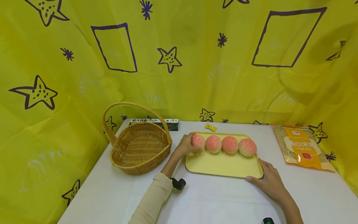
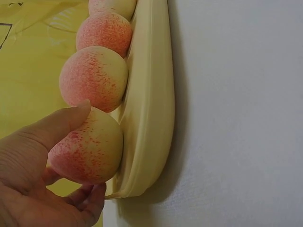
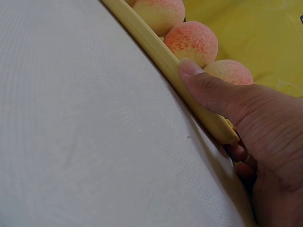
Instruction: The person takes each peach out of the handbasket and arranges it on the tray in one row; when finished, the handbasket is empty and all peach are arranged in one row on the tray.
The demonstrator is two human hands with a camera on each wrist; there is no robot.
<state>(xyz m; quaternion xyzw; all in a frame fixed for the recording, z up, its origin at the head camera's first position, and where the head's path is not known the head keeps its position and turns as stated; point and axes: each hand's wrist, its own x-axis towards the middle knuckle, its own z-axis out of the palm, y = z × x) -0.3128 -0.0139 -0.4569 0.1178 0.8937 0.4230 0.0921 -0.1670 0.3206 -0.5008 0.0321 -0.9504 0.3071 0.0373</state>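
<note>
A pale yellow tray (image 1: 221, 166) lies on the table with several pink-and-cream peaches (image 1: 230, 145) in a row along its far side. My left hand (image 1: 185, 145) grips the leftmost peach (image 2: 92, 149), thumb on one side and fingers curled round the other. That peach sits at the tray's left end, next to the others; whether it still touches the tray I cannot tell. Holding the tray's near right corner is my right hand (image 1: 269, 182). In the right wrist view its thumb (image 3: 208, 87) lies along the rim, and the fingertips curl at the tray's edge, partly hidden.
A wicker basket (image 1: 141, 169) with a tall handle stands left of the tray. Behind it lies a pasta box (image 1: 173, 125). A small yellow packet (image 1: 210, 127) is beyond the tray, and an orange-and-clear food bag (image 1: 303, 147) lies at the right. A yellow curtain (image 1: 193, 90) hangs behind.
</note>
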